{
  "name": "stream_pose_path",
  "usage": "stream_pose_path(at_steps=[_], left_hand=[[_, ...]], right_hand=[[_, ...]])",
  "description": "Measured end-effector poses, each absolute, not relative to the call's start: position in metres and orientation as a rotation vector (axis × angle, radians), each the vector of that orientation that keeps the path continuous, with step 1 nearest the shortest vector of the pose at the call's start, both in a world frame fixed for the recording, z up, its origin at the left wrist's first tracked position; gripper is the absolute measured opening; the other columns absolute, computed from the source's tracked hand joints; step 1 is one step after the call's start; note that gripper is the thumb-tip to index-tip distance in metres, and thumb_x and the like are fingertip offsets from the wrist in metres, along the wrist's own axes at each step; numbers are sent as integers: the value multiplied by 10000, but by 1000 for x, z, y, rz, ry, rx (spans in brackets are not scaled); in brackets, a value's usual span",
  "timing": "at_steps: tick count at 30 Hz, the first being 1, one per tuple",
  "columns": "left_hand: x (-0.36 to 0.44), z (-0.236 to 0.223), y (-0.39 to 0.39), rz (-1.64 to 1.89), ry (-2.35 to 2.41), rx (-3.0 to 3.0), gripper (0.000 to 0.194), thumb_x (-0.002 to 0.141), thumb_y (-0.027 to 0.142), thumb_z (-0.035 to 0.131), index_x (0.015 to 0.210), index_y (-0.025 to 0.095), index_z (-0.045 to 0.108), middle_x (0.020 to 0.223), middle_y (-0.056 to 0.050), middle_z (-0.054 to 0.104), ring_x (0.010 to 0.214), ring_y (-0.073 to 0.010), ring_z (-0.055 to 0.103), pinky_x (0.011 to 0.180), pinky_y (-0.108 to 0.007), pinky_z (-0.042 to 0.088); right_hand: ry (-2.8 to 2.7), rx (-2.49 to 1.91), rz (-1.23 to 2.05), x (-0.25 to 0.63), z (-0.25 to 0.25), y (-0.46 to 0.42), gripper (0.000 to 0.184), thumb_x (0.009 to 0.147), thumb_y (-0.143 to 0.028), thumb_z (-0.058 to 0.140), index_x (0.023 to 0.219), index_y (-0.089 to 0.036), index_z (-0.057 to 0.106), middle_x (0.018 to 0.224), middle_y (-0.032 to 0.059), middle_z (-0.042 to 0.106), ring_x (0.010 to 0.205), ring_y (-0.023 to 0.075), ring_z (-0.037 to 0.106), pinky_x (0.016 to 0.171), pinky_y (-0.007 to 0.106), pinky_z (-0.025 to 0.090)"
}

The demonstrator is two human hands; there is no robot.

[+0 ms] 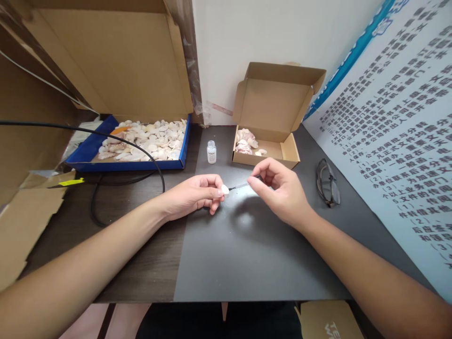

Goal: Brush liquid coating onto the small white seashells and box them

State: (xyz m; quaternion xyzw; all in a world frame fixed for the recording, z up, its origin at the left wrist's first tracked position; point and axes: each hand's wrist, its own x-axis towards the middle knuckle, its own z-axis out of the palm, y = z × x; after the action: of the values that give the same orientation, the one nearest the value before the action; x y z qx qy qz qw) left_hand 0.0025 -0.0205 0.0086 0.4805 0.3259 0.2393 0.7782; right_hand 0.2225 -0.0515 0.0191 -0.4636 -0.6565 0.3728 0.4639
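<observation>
My left hand (pixel 197 195) is closed in a pinch on a small white seashell (pixel 225 189). From the right, my right hand (pixel 280 188) grips a thin brush (pixel 238 186) by its dark end, most of which my fingers hide. The brush's dark tip is at the shell's edge; whether it touches cannot be made out. Just beyond my hands a small clear bottle (pixel 211 154) with a printed label stands upright and uncapped on the dark grey mat (pixel 219 263).
A blue-sided box (pixel 130 165) full of shells stands open at the back left, crossed by a black cable (pixel 160 174). Behind my right hand is a smaller cardboard box (pixel 282 150) holding a few shells. Glasses (pixel 328 183) lie to the right beside a printed poster (pixel 399 127).
</observation>
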Motion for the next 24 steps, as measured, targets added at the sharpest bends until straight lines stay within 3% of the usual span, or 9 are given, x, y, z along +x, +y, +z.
stream_pose_path(at_steps=[24], left_hand=[[1,7,-20,533,710,1004,145,813,162,697,771,142,560,728,-1,635,631,-97,604,572,-202,483]], right_hand=[[-1623,-1104,925,221,19,-52,144,846,-281,627,805,-204,512,608,-59,439,534,92,379,513,246,338]])
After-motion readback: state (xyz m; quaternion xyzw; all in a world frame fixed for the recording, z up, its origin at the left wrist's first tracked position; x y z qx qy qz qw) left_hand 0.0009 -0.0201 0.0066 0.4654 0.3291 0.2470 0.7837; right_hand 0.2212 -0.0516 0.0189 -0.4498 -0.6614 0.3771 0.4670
